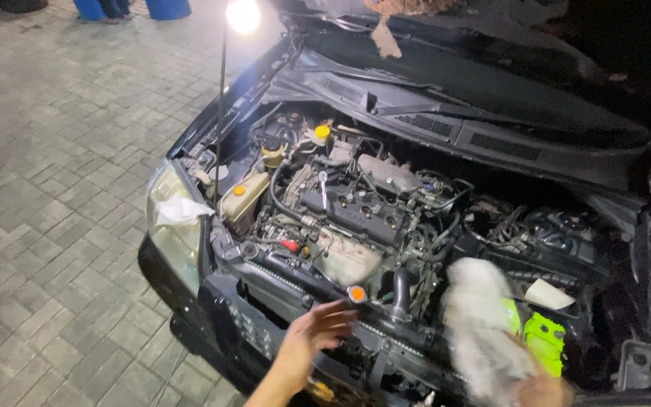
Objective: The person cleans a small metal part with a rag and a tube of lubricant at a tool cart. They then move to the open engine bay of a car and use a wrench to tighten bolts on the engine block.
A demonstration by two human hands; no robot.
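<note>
Open engine bay [386, 218] of a dark car, seen from the front, bonnet raised, filling the centre and right of the frame. Left hand [324, 325], lower centre, fingers loosely spread and holding nothing, reaches toward the front crossmember just below an orange-topped cap [356, 293], close to it but not touching. Right hand [544, 390], at the lower right edge and largely cut off, grips a fluffy white cloth [480, 324] that is blurred and stands up over the right front of the bay, in front of a bright green component [544, 341]. Upper left of the bay: a pale reservoir [244, 194] with an orange cap and a yellow cap [322, 132] further back. A white rag [178, 211] lies on the headlamp [167, 234] at left. A work lamp [242, 15] glares at top centre above grey paving [54, 188]
</note>
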